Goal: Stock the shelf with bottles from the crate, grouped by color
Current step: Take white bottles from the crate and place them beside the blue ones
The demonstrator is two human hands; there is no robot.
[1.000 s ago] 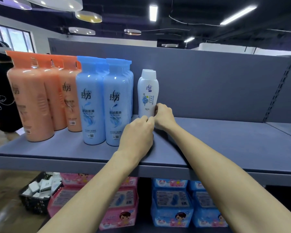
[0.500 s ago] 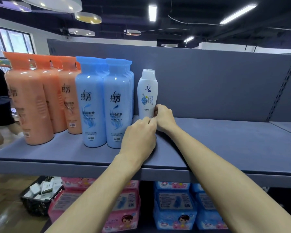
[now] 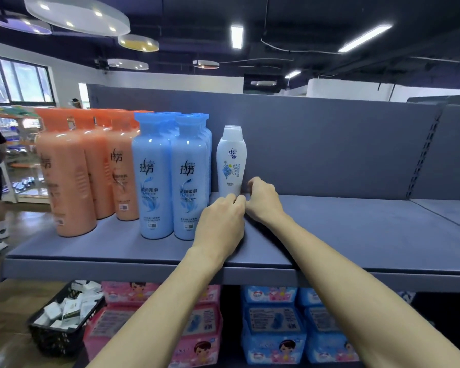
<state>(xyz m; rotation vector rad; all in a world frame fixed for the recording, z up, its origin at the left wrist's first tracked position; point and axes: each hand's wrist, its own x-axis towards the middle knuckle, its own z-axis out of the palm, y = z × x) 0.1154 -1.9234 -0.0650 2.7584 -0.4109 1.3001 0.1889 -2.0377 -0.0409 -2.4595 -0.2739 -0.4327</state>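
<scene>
— White bottle [image 3: 231,160] stands upright at the back of the shelf [image 3: 356,229], just at three o'clock of the blue bottles [image 3: 170,176]. Do you see both hands?

— I do. My left hand [image 3: 219,221] and right hand [image 3: 263,200] meet at the bottle's base, fingers curled. Whether they actually pinch it I cannot tell; the base is hidden behind them.

— And the other groups?

— Orange bottles [image 3: 75,176] sit at nine o'clock of the blue ones, all upright. At seven o'clock, down on the floor, a black crate [image 3: 61,338] holds small white boxes. Pink packs [image 3: 133,322] and blue packs [image 3: 274,328] fill the lower shelf.
</scene>
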